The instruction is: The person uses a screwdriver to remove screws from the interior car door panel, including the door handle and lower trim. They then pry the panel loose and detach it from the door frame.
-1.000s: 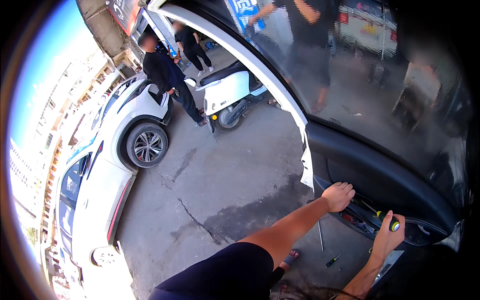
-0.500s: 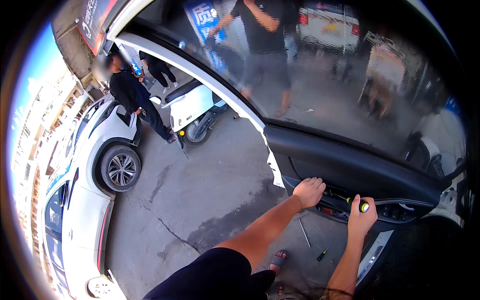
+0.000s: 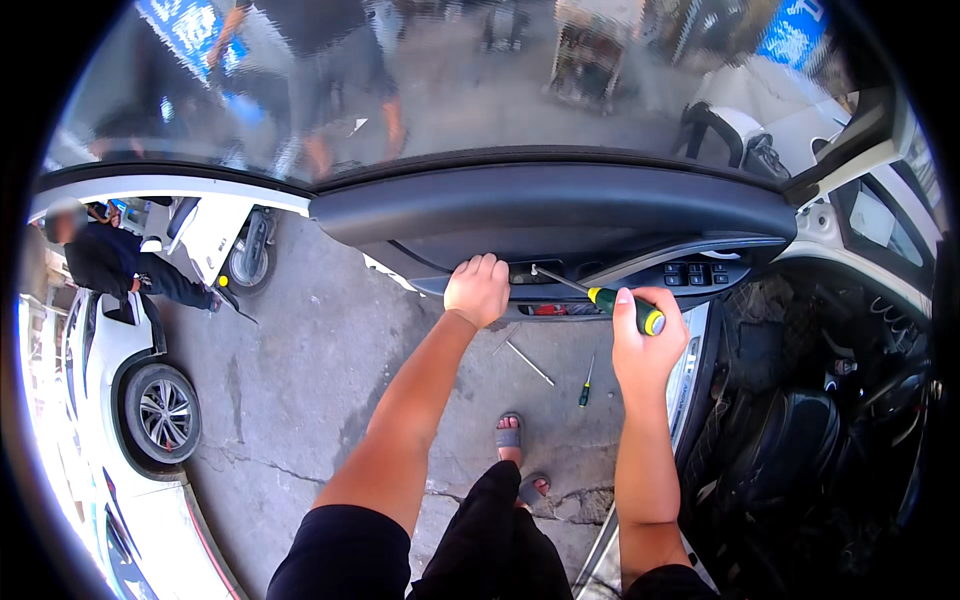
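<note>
The black inner panel (image 3: pixel 560 215) of an opened white car door spans the view in front of me. My right hand (image 3: pixel 648 345) grips a screwdriver (image 3: pixel 606 299) by its green and yellow handle. Its metal shaft points left, with the tip at a recess (image 3: pixel 548 268) in the armrest. My left hand (image 3: pixel 478 290) is closed on the armrest edge, just left of that recess; its fingertips curl over the panel. To the right of the recess sits a group of window switches (image 3: pixel 696 273). Below it, the door pocket (image 3: pixel 560 311) holds something red.
On the ground under the door lie a thin metal rod (image 3: pixel 530 362) and a second screwdriver (image 3: pixel 586 393). The car's dark seat (image 3: pixel 790 440) is at right. Leftward stand a white car (image 3: pixel 120 420), a white scooter (image 3: pixel 212 240) and a person in dark clothes (image 3: pixel 110 255).
My view has swung to the right and levelled with the door, so the car's interior now shows. Both hands keep their places on the panel and the screwdriver, its tip still at the recess.
</note>
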A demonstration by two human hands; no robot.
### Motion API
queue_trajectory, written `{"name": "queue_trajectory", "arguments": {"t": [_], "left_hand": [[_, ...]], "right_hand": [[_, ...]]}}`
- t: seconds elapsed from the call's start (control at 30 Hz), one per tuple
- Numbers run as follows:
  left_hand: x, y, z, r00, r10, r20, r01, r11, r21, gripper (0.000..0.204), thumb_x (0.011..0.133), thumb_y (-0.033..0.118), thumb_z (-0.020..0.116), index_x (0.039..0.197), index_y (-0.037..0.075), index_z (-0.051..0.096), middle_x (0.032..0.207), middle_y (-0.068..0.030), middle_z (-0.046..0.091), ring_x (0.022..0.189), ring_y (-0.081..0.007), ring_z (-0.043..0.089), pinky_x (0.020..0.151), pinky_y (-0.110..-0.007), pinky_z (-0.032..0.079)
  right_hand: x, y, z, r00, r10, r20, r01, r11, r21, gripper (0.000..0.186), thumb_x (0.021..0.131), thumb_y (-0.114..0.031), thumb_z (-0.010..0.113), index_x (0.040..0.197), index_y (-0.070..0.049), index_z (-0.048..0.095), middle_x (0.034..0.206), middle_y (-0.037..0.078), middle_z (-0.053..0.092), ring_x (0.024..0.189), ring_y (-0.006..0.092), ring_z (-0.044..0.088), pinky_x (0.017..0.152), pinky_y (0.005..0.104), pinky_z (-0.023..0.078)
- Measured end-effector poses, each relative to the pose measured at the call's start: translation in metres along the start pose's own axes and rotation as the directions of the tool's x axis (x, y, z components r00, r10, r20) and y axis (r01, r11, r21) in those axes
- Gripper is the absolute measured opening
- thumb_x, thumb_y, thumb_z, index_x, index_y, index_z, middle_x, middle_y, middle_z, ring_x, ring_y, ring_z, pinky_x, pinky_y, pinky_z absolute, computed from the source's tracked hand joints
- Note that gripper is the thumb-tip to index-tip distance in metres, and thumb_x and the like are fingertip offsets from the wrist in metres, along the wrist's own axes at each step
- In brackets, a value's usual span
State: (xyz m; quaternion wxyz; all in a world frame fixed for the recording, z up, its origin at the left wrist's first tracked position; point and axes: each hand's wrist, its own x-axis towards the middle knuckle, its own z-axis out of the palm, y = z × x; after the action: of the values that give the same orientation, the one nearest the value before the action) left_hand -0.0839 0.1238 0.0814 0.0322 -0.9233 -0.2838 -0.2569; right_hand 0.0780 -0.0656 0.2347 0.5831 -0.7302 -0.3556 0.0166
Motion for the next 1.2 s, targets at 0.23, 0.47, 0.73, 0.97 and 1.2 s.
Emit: {"name": "queue_trajectory", "arguments": {"t": [0.23,0.47,0.73,0.97,1.2], "left_hand": [[0.0,-0.002,0.002,1.0,0.0,0.0,0.0,1.0,0.017,0.014,0.078,0.018,0.065,0.084,0.01,0.055,0.086,-0.0072,0.055,0.085,-0.0273,0.059,0.076,-0.039,0.049],[0.001,0.0,0.002,0.999,-0.014,0.045,0.012,0.998,0.056,0.014,0.078,0.019,0.065,0.084,0.011,0.055,0.087,-0.0061,0.056,0.087,-0.0254,0.06,0.077,-0.038,0.049],[0.001,0.0,0.003,1.0,-0.007,0.029,0.006,0.999,0.037,0.012,0.078,0.017,0.065,0.083,0.011,0.056,0.086,-0.006,0.055,0.084,-0.0265,0.059,0.075,-0.039,0.048],[-0.002,-0.004,0.005,0.999,-0.005,0.048,0.002,0.998,0.062,0.013,0.078,0.019,0.065,0.083,0.012,0.055,0.087,-0.0053,0.056,0.086,-0.0253,0.059,0.077,-0.038,0.049],[0.008,0.004,0.003,1.0,0.021,0.018,-0.021,0.999,0.024,0.011,0.08,0.016,0.063,0.084,0.009,0.055,0.086,-0.0071,0.056,0.085,-0.0283,0.059,0.075,-0.041,0.049]], "right_hand": [[-0.021,-0.003,-0.037,0.994,0.108,0.006,-0.108,0.99,0.085,0.015,0.082,-0.01,0.074,0.086,0.002,0.066,0.076,0.009,0.065,0.066,0.0181,0.061,0.065,0.0298,0.049],[-0.047,0.012,-0.049,0.978,0.209,0.019,-0.21,0.971,0.113,0.015,0.085,-0.011,0.072,0.087,0.002,0.065,0.076,0.008,0.064,0.066,0.0154,0.06,0.063,0.0284,0.048],[-0.073,0.084,-0.022,0.938,0.346,0.001,-0.346,0.938,0.021,0.022,0.086,-0.018,0.074,0.087,0.002,0.065,0.075,0.01,0.065,0.068,0.0184,0.06,0.068,0.0314,0.049],[-0.078,0.149,0.025,0.904,0.403,-0.145,-0.412,0.91,-0.037,0.027,0.087,-0.025,0.073,0.088,0.001,0.067,0.079,0.015,0.069,0.073,0.027,0.065,0.072,0.0364,0.051],[-0.117,0.245,0.071,0.894,0.313,-0.319,-0.384,0.904,-0.188,0.029,0.086,-0.026,0.075,0.09,0.002,0.067,0.084,0.019,0.069,0.077,0.0367,0.067,0.073,0.0418,0.052]]}}
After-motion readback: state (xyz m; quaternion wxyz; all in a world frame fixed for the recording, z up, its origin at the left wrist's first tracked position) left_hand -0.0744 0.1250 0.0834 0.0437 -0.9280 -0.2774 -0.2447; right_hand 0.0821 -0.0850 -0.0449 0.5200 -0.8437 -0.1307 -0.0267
